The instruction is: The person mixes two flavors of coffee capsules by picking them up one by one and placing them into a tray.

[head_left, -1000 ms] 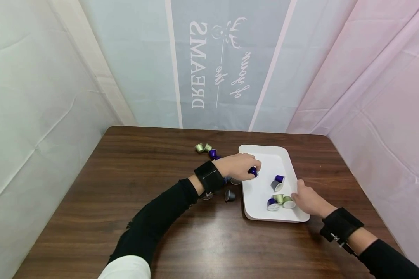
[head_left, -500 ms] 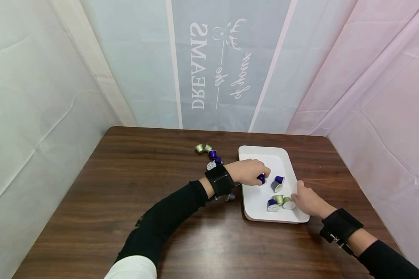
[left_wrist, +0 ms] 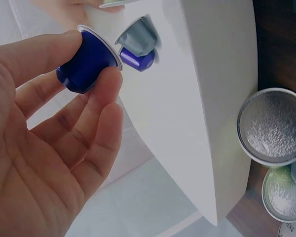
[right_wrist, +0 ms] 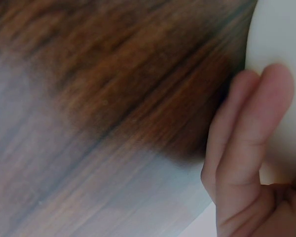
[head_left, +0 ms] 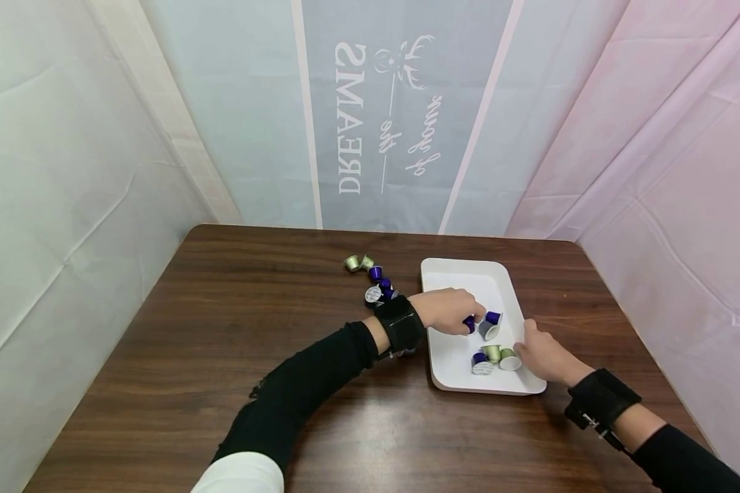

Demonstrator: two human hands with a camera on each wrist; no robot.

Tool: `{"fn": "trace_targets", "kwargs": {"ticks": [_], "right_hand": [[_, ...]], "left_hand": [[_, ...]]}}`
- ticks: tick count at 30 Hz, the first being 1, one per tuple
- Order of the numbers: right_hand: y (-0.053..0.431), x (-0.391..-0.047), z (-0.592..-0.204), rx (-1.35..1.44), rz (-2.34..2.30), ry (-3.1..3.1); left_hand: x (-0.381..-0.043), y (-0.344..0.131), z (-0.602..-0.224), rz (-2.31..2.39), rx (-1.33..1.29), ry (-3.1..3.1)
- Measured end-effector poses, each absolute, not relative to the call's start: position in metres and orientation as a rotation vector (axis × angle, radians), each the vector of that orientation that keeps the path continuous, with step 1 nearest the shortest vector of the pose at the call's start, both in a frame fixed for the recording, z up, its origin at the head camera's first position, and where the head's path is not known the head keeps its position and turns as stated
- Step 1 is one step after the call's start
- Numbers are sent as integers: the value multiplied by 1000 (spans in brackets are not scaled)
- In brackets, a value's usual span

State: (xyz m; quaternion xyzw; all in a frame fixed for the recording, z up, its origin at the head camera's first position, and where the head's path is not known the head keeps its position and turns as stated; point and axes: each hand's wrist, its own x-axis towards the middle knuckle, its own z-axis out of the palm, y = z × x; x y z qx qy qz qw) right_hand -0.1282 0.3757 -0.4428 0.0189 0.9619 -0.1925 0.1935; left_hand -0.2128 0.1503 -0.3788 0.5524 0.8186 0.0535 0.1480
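Observation:
My left hand (head_left: 449, 310) is over the white tray (head_left: 462, 272), pinching a dark blue coffee capsule (left_wrist: 86, 61) between thumb and fingers. Close beside it in the tray lie a grey capsule (head_left: 488, 331) and a purple capsule (head_left: 493, 318), touching each other. Nearer the front of the tray sit a green capsule (head_left: 490, 352), another green capsule (head_left: 509, 360) showing its pale lid, and a blue capsule (head_left: 482, 364). At the tray's right side, my right hand (head_left: 547, 352) grips the rim; its fingers (right_wrist: 241, 148) lie along the outer wall.
Left of the tray, loose capsules lie on the brown wooden table (head_left: 253, 294): green ones (head_left: 352, 263), blue ones (head_left: 376, 273) and one with a printed white lid (head_left: 373, 295). My left wrist and sleeve hide others. Fabric curtains (head_left: 407, 205) stand behind the table.
My left hand has carried the blue capsule rightward and slightly nearer, from the tray's left part to beside the grey and purple capsules. The right hand and tray stay put.

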Motion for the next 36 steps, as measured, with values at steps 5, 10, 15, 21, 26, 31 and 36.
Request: {"fn": "trace_targets", "kwargs": {"ticks": [5, 10, 15, 21, 26, 31, 36], "right_hand": [[376, -128, -443, 44, -542, 2702], [376, -128, -444, 54, -543, 2694], [375, -128, -444, 49, -536, 2703], [376, -128, -444, 45, -542, 2702], [375, -128, -443, 37, -539, 2712], [374, -127, -443, 43, -541, 2719], [374, -126, -442, 54, -536, 2715]], "left_hand": [[-209, 156, -380, 130, 1560, 2358], [-207, 162, -383, 106, 1544, 2347], [-206, 167, -388, 74, 1552, 2348], [-204, 170, -388, 65, 1543, 2347], [-208, 165, -385, 100, 1532, 2352], [-219, 149, -380, 115, 1582, 2385], [-232, 121, -373, 160, 1552, 2414]]}}
